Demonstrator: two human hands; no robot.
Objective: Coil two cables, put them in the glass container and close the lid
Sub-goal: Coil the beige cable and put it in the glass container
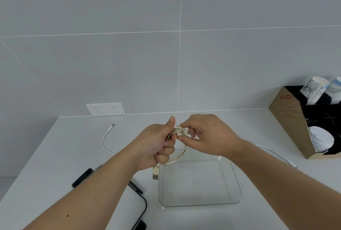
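At the far left, a white double wall socket (105, 109) sits low on the grey tiled wall, just above the pale countertop (55, 156). Below it a thin white cable (105, 141) lies loose on the counter, its plug end pointing toward the wall, the rest curving down until my left forearm hides it. Nearer to me, under that same forearm, lies a flat white lid with black clip edges (134, 204), partly covered.

My left hand (156, 145) is closed around a bundle of cream-coloured cable loops (177, 154), thumb raised; a loop hangs below my fist and the flat USB plug (155, 172) dangles under it. My right hand (206, 135) meets it just to the right, thumb and forefinger pinched on the cable's end at the top of the bundle, the other fingers curled loosely.

Below both hands the clear rectangular glass container (238, 189) stands open on the counter with nothing inside. Past my right forearm another stretch of white cable shows on the counter. At the far right, a brown cardboard organiser with black dividers (287, 124) holds paper cups (313, 89).
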